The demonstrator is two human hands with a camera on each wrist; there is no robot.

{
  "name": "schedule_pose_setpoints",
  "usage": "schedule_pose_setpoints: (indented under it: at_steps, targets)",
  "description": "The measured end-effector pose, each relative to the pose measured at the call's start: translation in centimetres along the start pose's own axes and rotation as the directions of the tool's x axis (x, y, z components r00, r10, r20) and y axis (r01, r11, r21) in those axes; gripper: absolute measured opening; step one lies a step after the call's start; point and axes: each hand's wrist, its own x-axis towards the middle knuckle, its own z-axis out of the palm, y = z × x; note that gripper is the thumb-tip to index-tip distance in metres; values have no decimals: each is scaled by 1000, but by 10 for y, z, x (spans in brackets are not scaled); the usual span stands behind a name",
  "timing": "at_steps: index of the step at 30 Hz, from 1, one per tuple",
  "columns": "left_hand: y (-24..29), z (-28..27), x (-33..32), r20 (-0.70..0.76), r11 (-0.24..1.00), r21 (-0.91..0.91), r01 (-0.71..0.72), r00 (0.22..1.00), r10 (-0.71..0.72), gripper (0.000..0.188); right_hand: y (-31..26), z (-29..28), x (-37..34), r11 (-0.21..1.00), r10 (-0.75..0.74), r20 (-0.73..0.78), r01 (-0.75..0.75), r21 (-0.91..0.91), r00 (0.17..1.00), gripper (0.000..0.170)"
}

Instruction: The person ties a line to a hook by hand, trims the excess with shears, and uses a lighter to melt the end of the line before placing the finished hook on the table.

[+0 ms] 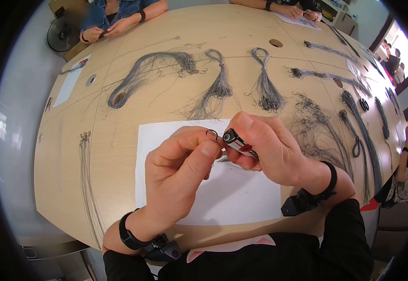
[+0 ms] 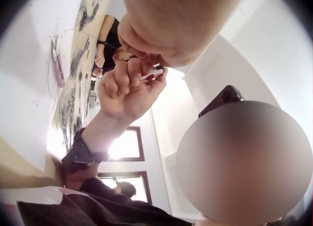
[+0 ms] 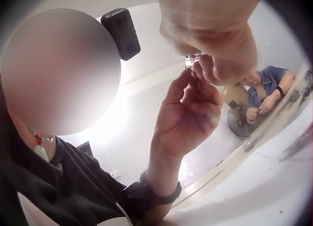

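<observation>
Over the white paper [image 1: 204,201], my left hand [image 1: 178,171] pinches a dark fish hook [image 1: 212,133] between thumb and forefinger. Its bend stands up above the fingertips. Close beside it, my right hand [image 1: 272,150] grips a small black, white and red object [image 1: 241,145] with a round metal ring at its near end, much of it covered by the fingers. The tips of both hands nearly meet. In the left wrist view, the white and red body [image 2: 152,74] pokes out of the right fist. Pointed snips [image 2: 56,64] lie on the paper beneath.
Bundles of hooked fishing line lie beyond the paper: a long one [image 1: 140,68], two looped ones [image 1: 221,77] [image 1: 264,79], and a tangled spread [image 1: 318,122] at right. More line [image 1: 86,173] lies at left. Two people [image 1: 119,18] [image 1: 290,11] sit across the table.
</observation>
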Motion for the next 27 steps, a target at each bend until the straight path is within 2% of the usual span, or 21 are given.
schedule_pose_setpoints:
  at_steps: [15, 22, 27]
  targets:
    - [2, 1, 0, 13, 999, 22, -30, 999, 30, 7, 0, 2, -2, 998, -14, -22, 12, -64, 1000, 40]
    - [4, 1, -1, 2, 1000, 26, 16, 1000, -17, 7, 2, 1, -3, 997, -49, -9, 49, -52, 999, 40]
    - [2, 0, 0, 16, 1000, 14, -16, 1000, 16, 8, 4, 1, -3, 996, -49, -27, 47, -79, 998, 40]
